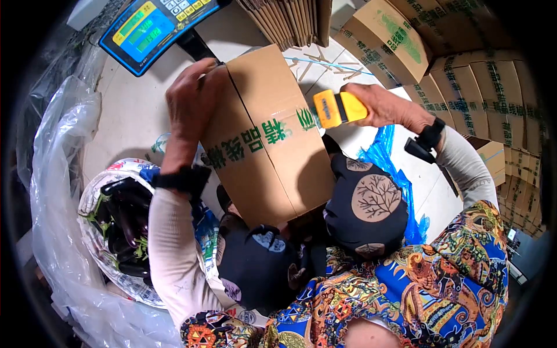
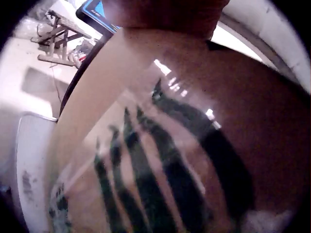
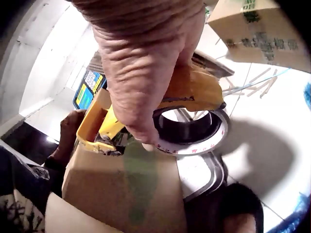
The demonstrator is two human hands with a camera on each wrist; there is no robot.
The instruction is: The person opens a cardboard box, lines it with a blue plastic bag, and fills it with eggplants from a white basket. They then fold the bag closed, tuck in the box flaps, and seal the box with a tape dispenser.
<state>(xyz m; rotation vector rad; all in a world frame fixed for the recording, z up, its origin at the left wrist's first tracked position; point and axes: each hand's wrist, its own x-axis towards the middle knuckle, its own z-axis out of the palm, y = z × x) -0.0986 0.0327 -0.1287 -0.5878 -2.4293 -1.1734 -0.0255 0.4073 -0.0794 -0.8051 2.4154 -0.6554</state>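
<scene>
A cardboard box (image 1: 278, 116) with green printed characters stands between the person's knees, its two top flaps meeting at a seam. Clear tape (image 2: 146, 97) lies over green print in the left wrist view. At the box's far left edge the left hand (image 1: 194, 101) rests against the cardboard, its fingertips partly hidden. The right hand (image 1: 380, 107) grips a yellow tape dispenser (image 1: 331, 109) at the right edge of the box. In the right wrist view, the tape roll (image 3: 194, 145) sits in the dispenser, with the right hand (image 3: 146, 73) over the handle.
A scale display (image 1: 148, 32) stands beyond the box at the left. Eggplants (image 1: 125, 220) fill a white sack at the left, beside clear plastic sheeting (image 1: 64, 191). Folded cardboard (image 1: 284, 20) stands at the back; printed boxes (image 1: 481, 98) are stacked right. Blue plastic (image 1: 400, 180) lies on the floor.
</scene>
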